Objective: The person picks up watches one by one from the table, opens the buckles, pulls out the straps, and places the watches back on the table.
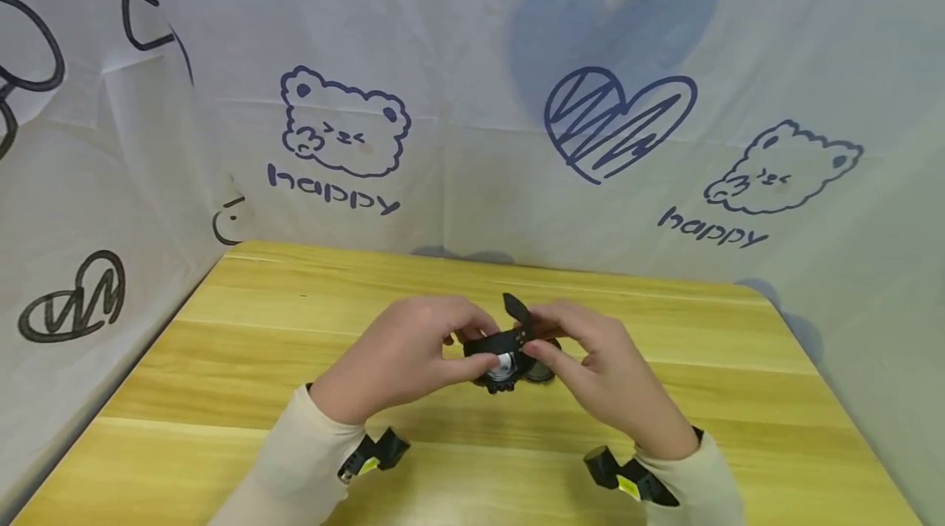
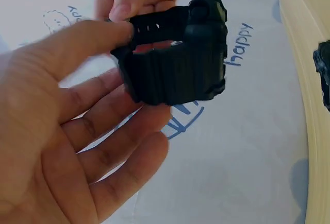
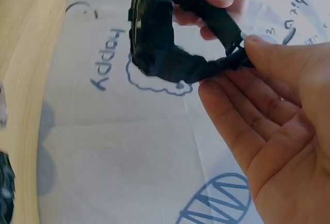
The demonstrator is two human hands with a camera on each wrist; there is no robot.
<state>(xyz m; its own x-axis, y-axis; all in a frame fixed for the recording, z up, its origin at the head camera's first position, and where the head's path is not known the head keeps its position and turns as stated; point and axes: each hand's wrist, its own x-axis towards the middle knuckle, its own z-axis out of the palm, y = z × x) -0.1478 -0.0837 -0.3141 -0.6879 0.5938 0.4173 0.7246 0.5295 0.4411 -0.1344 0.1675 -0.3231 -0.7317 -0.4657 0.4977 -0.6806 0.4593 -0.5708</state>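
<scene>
Two bare hands meet above a wooden table [image 1: 295, 288], holding a black wristwatch [image 1: 504, 368] between them, off the surface. The left hand [image 1: 413, 349] pinches the watch's strap [image 3: 219, 26] between thumb and fingers; in the left wrist view its other fingers reach loosely beneath, slightly apart. The right hand [image 1: 609, 366] also pinches the strap, its thumb pressed over the fingers close to a small metal buckle [image 3: 238, 40], the fingers below lying side by side. The strap curves into a loop, its ends meeting at the right hand's fingertips, and a row of holes shows near the left thumb. In the head view one strap tip [image 1: 514, 308] stands up between the hands, just beside the right fingers, while the watch case lies next to the left thumb. Just behind the right thumb, partly hidden by that hand, is a second dark watch [image 1: 541, 372]. Both forearms wear cream sleeves [image 1: 295, 452], with a black wrist camera [image 1: 391, 450] at each wrist. Beyond the hands hangs a white cloth [image 1: 458, 34] drawn with cartoon bears [image 1: 343, 132], hearts and the word "happy".
</scene>
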